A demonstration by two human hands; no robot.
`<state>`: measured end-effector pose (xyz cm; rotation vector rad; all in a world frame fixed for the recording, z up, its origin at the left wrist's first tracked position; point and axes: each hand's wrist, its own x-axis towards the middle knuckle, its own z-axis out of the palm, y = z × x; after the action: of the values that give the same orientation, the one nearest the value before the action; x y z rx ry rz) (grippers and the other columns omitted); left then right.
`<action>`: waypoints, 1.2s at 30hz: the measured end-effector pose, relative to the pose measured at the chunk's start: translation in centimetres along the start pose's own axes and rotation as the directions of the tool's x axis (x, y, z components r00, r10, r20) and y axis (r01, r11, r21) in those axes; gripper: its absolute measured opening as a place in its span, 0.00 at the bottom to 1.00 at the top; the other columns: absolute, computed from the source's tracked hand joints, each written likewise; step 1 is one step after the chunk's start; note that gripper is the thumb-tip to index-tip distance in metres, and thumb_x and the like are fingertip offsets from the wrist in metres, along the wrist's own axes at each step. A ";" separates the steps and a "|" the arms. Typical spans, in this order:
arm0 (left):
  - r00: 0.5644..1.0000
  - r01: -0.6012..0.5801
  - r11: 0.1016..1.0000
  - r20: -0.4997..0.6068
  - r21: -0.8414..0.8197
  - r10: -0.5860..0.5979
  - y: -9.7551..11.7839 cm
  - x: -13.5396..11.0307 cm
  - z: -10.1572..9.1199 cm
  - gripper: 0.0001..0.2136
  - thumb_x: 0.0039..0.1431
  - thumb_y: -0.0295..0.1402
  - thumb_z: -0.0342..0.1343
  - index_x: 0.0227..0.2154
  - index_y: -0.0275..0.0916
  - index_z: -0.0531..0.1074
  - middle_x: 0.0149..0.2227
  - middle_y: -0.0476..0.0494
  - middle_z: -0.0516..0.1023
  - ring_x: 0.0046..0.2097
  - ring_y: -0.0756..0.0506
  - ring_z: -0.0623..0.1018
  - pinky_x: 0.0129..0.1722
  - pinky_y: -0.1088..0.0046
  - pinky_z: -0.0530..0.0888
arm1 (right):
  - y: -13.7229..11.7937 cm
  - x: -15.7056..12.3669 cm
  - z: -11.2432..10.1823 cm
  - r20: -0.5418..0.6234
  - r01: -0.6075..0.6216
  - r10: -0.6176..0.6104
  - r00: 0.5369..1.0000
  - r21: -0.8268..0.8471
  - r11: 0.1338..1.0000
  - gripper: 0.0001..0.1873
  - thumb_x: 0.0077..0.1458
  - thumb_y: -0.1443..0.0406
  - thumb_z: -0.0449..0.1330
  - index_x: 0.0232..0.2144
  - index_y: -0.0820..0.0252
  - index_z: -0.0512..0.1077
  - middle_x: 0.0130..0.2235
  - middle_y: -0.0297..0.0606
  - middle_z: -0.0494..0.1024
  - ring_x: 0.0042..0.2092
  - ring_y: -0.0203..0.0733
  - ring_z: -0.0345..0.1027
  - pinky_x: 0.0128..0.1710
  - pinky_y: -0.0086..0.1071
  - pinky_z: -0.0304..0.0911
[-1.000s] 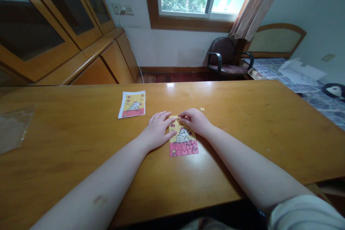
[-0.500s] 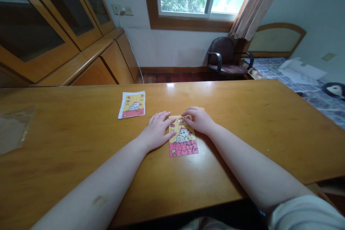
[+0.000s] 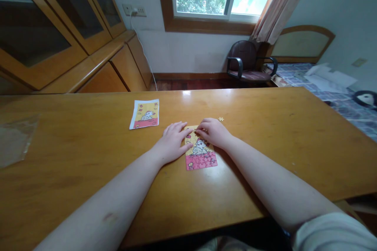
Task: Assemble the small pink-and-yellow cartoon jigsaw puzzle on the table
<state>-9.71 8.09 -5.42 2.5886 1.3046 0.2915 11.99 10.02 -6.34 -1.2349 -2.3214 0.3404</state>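
A jigsaw puzzle [image 3: 201, 160] with a white cartoon animal on yellow and pink lies flat on the table. My left hand [image 3: 171, 143] rests at its left side, fingers spread, the index fingertip and thumb touching the left edge. Over the upper part of the puzzle, my right hand [image 3: 213, 131] has thumb and fingers pinched on a small puzzle piece [image 3: 195, 130], mostly hidden by the fingertips. One loose yellow puzzle piece [image 3: 221, 119] sits on the table just beyond the right hand.
A printed picture sheet [image 3: 145, 114] with the same design lies farther back, left of the puzzle. A clear plastic bag [image 3: 16, 139] is at the far left of the wooden table [image 3: 265, 125]. Beyond the table stand a brown armchair [image 3: 244, 60] and a glass-door cabinet [image 3: 103, 59].
My right hand has shifted slightly left and toward me, its fingertips now over the gap in the puzzle's upper part. The loose piece behind it shows more fully. My left hand stays put.
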 end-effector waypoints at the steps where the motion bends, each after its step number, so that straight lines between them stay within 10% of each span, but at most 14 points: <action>1: 1.000 0.001 1.000 0.001 0.000 -0.001 0.0 0.0 0.0 0.24 0.58 0.46 0.53 0.56 0.45 0.67 0.62 0.38 0.62 0.62 0.35 0.60 0.61 0.49 0.58 | 0.0 0.0 0.0 -0.005 -0.012 0.012 1.000 0.011 1.000 0.08 0.57 0.64 0.60 0.31 0.60 0.78 0.33 0.39 0.76 0.35 0.37 0.69 0.39 0.30 0.62; 14: 1.000 0.008 1.000 0.013 -0.006 -0.008 0.3 0.1 -0.3 0.24 0.58 0.46 0.53 0.56 0.45 0.66 0.62 0.39 0.62 0.62 0.35 0.60 0.61 0.50 0.58 | -0.4 0.3 -0.1 -0.009 -0.135 0.136 0.991 0.091 0.987 0.06 0.56 0.65 0.60 0.30 0.60 0.78 0.32 0.37 0.75 0.36 0.36 0.68 0.39 0.29 0.62; 36: 0.999 0.036 0.999 -0.011 -0.002 -0.036 0.0 0.0 0.0 0.25 0.57 0.46 0.53 0.56 0.43 0.65 0.62 0.38 0.63 0.62 0.35 0.60 0.62 0.50 0.57 | 0.2 -0.1 0.1 -0.028 0.002 -0.001 1.000 0.028 1.000 0.07 0.55 0.65 0.61 0.34 0.58 0.80 0.36 0.40 0.76 0.38 0.39 0.70 0.43 0.33 0.63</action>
<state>-9.68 8.12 -5.44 2.5622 1.3527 0.3012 12.16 10.01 -6.54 -1.2173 -2.2862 0.3518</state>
